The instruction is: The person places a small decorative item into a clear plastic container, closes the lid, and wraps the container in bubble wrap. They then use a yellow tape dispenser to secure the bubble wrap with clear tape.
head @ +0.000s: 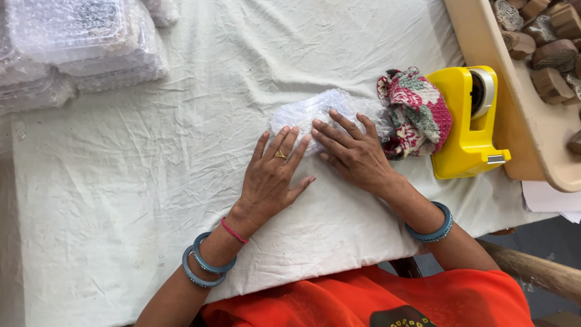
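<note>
my fingers [284, 140] on the left hand [270, 181] lie flat and spread, tips pressed on the near edge of the bubble-wrap bundle [315, 110], gripping nothing. the right hand [354, 154] is the same: fingers extended, released, laid over the bundle's right half. both palms seem to be holding the wrap down so it stays folded around whatever is inside; i cannot tell what that is through the plastic.

the bundle sits in the middle of the surface, just ahead of both hands and touching a crumpled floral cloth [417, 112] on its right. beyond the cloth, touching it, stands a yellow tape dispenser [463, 130], near enough for the right hand to reach, which i judge is why it is parked there.

the surface is covered by a wrinkled white sheet [151, 181], faintly stained. at the far left corner are stacked bubble-wrapped packs [85, 42]. on the right, a pale wooden tray [526, 121] carries carved wooden blocks [554, 54]. a wooden rail [538, 269] and dark floor show at lower right.
</note>
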